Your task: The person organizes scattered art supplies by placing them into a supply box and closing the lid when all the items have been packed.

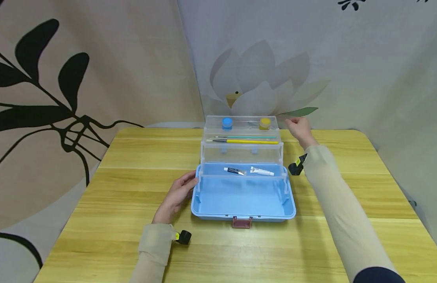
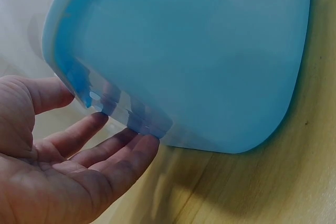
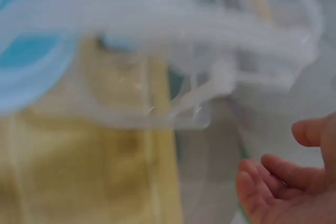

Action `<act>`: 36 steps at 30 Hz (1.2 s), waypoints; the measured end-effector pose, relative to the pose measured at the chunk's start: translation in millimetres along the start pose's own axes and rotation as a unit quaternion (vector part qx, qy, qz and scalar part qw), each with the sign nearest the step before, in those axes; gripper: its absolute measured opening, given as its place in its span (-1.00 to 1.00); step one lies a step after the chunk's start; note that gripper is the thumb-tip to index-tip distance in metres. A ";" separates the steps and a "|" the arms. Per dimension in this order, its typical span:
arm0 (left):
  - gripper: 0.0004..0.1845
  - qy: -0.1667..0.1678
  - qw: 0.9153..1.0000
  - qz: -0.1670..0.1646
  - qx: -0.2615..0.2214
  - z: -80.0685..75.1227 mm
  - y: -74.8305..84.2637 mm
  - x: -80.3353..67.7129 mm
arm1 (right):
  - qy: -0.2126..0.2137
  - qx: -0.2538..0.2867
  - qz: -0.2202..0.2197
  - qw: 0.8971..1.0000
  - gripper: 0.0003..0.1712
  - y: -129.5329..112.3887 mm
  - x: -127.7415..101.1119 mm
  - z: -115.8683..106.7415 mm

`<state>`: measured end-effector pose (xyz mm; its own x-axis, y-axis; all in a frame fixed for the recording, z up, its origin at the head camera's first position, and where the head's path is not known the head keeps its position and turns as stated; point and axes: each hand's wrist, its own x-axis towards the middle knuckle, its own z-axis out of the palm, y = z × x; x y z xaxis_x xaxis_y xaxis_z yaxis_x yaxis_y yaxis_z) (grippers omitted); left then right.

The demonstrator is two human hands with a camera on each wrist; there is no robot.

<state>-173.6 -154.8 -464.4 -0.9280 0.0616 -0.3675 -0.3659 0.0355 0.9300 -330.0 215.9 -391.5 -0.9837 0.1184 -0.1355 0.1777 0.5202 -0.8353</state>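
Observation:
A light blue box [image 1: 236, 196] stands unfolded, with clear stepped trays [image 1: 243, 153] raised over its back. My left hand [image 1: 177, 196] rests at its left side; in the left wrist view the thumb lies by the rim and lightly bent fingers touch the outer wall. Past the trays' back right corner, my right hand [image 1: 300, 129] hovers, holding nothing, its fingers loosely curled in the right wrist view. The upper tray carries a blue-lidded jar [image 1: 227, 123], a yellow jar [image 1: 264, 123], a yellow paintbrush [image 1: 251, 142] and a thin teal paintbrush [image 1: 246, 137].
Two small paint tubes, one dark-labelled [image 1: 235, 171] and one white [image 1: 262, 171], lie in the lower tray. A reddish-brown latch [image 1: 242, 223] hangs at the box's front. The wooden table [image 1: 126, 188] ends just behind the trays, against a printed cloth backdrop [image 1: 140, 59].

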 end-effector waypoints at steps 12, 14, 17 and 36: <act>-0.52 -0.001 1.000 0.003 0.001 1.1 1.0 -0.3 | -0.155 -0.016 0.097 0.983 -0.38 41.7 3.5 14.6; -0.52 0.000 1.000 0.003 0.000 1.5 1.3 -0.5 | -0.166 -0.019 0.106 0.980 -0.37 42.3 2.5 17.5; -0.52 0.002 1.000 0.001 -0.001 1.8 1.9 -1.0 | -0.182 -0.020 0.107 0.977 -0.36 41.3 1.1 19.6; -0.52 0.004 1.000 0.001 -0.004 1.2 0.5 -0.3 | -0.211 -0.057 0.039 0.975 -0.54 38.8 11.5 21.6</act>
<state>-173.5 -153.6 -463.8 -0.9290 0.0533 -0.3663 -0.3653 0.0279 0.9305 -335.0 219.3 -436.9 -0.8867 -0.1841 -0.4241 0.2318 0.6167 -0.7523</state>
